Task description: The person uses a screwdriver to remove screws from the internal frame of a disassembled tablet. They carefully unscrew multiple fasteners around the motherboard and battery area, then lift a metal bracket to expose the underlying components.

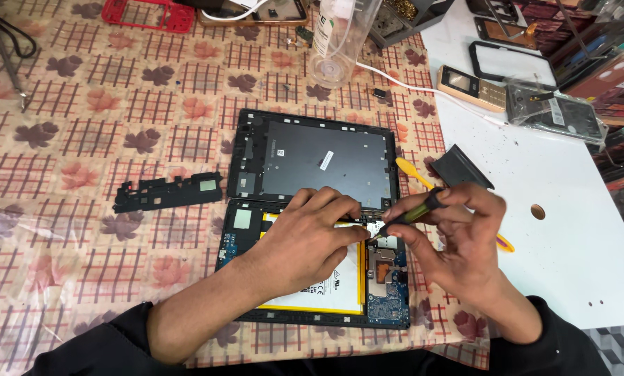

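Both hands work over the opened tablet [312, 271]: left hand [308, 240] presses on its battery [326, 282], right hand [458, 233] grasps a screwdriver [413, 214] whose tip touches the circuit board [388, 282].

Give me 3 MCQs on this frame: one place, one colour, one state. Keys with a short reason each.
1. Where does the loose black plastic bracket strip lie?
A. left of the opened tablet
B. on the white board
C. inside the clear plastic bottle

2. What colour is the flat battery in the tablet's lower half?
A. red
B. yellow-edged white
C. blue

3. What is the right hand doing?
A. resting empty
B. gripping a thin dark green-handled tool
C. holding a phone

Answers:
1 A, it sits on the floral tablecloth, apart from the tablet.
2 B, yellow rim shows beside the left hand.
3 B, fingers close round the tool, tip at the board.
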